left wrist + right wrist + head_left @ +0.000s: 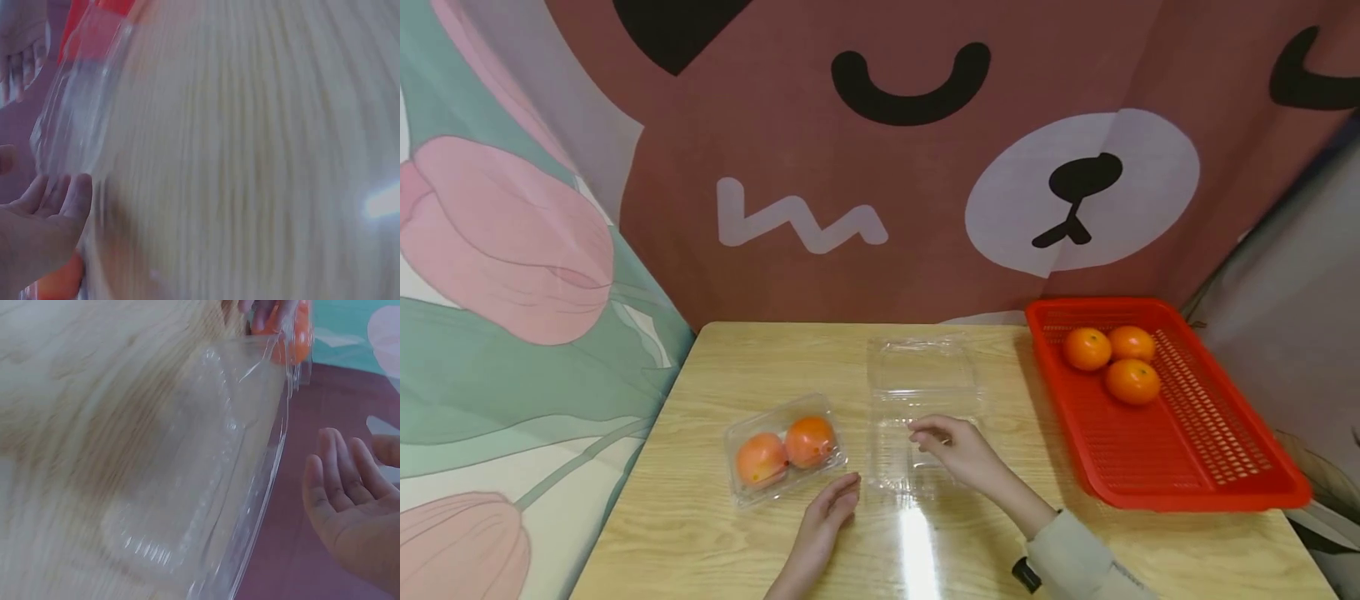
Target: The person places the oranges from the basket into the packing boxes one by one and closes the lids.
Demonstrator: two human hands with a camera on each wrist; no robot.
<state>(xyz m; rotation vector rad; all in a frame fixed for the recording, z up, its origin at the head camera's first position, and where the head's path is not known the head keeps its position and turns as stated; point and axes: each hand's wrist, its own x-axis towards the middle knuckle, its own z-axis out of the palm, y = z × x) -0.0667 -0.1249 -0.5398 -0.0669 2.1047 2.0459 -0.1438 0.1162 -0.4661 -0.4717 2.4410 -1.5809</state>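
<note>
Across a pale wood-grain table (685, 533), a person's bare hands work around an open, clear plastic clamshell container (891, 458), which sits mid-table with its transparent lid (923, 365) folded back on the far side. The right hand (958, 450) hangs over the tray, fingers loosely curved and grasping nothing. The left hand (827, 517), also free of any load, extends relaxed fingers between the tray and a clear rectangular plastic box (771, 421) holding two round orange fruits (809, 442); whether its fingertips touch the tray cannot be told. To the right, three more orange fruits (1132, 382) are grouped in the far part of a red slotted plastic basket (1195, 500).

Trouble, if any, would likely come from the container's apparent lightness: a brush of the right hand could skid it across the smooth tabletop, and a knocked lid might swing forward over the tray. A sideways sweep by the left hand could jostle the filled box nearby.
</note>
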